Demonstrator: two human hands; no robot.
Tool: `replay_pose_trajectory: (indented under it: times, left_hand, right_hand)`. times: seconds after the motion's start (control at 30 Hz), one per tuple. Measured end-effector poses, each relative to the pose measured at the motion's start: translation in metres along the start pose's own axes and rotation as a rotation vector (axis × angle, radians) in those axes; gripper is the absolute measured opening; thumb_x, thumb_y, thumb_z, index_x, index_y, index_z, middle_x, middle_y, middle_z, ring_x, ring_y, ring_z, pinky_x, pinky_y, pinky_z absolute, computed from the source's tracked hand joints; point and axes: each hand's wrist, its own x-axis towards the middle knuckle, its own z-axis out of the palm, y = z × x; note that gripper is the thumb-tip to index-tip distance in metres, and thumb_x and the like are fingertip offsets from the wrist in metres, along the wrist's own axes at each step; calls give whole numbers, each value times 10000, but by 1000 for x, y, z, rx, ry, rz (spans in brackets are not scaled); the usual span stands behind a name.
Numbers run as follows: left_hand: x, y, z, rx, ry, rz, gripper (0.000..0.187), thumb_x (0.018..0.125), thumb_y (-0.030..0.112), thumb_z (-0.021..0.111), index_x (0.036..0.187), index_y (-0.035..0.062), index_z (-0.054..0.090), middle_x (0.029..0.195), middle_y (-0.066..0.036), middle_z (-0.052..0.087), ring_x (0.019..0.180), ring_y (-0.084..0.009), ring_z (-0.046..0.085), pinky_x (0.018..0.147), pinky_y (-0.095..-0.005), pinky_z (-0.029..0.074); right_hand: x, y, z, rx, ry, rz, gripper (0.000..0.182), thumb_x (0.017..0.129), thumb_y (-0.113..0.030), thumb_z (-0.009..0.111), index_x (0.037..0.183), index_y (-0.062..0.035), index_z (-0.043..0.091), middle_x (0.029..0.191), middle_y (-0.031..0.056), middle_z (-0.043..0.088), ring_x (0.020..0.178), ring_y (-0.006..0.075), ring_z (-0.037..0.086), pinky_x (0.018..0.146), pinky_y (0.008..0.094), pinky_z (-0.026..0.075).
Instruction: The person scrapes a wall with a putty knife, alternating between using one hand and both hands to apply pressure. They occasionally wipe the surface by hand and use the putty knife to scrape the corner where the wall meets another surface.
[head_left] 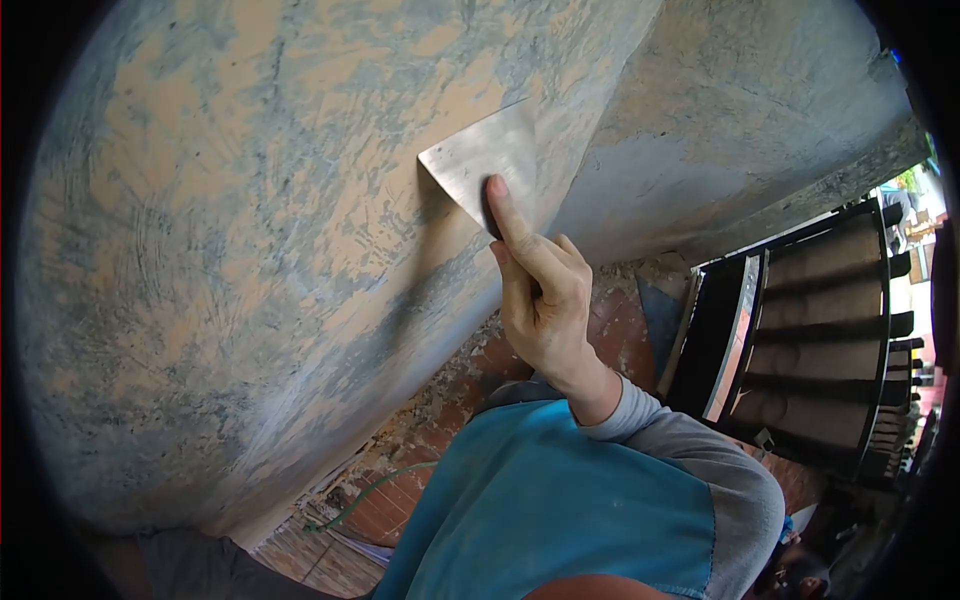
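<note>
Pinching one metal scraper (475, 155) toward twelve o'clock, the right hand (545, 300) is closed on it, one finger extended along the blade, the others curled. The left hand is out of view, its grip untellable. One mottled wall (230, 230) spans nine o'clock; one green strip (370, 490) lies at seven, one black-framed slatted structure (815, 340) at three.

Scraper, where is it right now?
In the head view, the scraper is just above the middle, held in the right hand with the index finger on its blade, in front of the patchy wall.
</note>
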Motion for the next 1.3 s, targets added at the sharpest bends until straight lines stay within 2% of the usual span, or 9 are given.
replay_pose_trajectory:
  times: [0.37,0.47,0.67,0.8,0.97,1.03,1.13,1.27,1.3]
  left_hand:
    - [-3,0,3,64,2,135,386,1056,234,420,1110,-88,627,978,-300,663,881,-463,635,772,-537,493]
    - [-5,2,3,68,2,177,379,1055,232,428,1112,-88,623,975,-301,661,879,-463,634,774,-542,490]
    - [0,-1,-2,108,28,260,366,1052,229,444,1117,-88,615,968,-302,657,876,-462,633,776,-553,485]
    - [5,-3,2,151,42,353,358,1050,228,455,1120,-88,610,964,-303,655,874,-461,632,777,-560,482]
    - [13,-14,5,468,182,715,349,1048,225,468,1124,-87,603,958,-304,652,872,-461,631,779,-569,478]
    - [5,32,2,293,123,600,335,1034,218,507,1162,-81,587,963,-295,658,876,-450,639,813,-580,478]
    - [6,-7,5,305,91,393,347,1016,333,553,1124,36,697,1071,-165,712,985,-327,671,872,-447,503]
    - [-11,51,14,396,63,-24,497,988,548,519,1108,119,740,1081,-84,738,993,-310,673,862,-424,512]
    - [-13,55,15,451,74,14,512,986,554,520,1099,104,736,1057,-87,737,970,-313,676,830,-429,520]
  right_hand:
    - [-3,4,-10,-94,-85,-14,532,899,-10,673,1411,-131,591,550,62,463,452,172,317,515,316,275]
    - [-5,11,-6,-88,-75,-1,600,889,-88,697,1441,-278,563,674,21,673,449,126,358,506,300,246]
    - [17,9,10,-2,141,-151,610,881,-96,706,1443,-287,562,627,7,624,449,128,399,507,296,256]
    - [2,3,5,-48,42,-137,562,899,10,659,1426,-170,580,635,63,634,470,137,456,496,297,309]
    - [5,-27,17,83,49,-196,600,897,-115,660,1470,-238,532,599,-2,569,456,99,357,477,288,275]
    - [-24,-42,38,31,13,-438,649,892,-226,636,1514,-302,465,561,-36,406,456,97,203,478,278,262]
    - [-24,1,36,-103,80,-470,586,954,-170,596,1515,-280,466,580,-13,467,463,71,261,480,287,289]
    - [32,56,-8,454,181,460,508,1020,-98,505,1506,-245,477,688,86,627,506,66,449,516,280,414]
    - [26,56,-5,416,199,346,510,1015,-108,522,1505,-245,479,676,87,616,505,73,455,518,281,415]
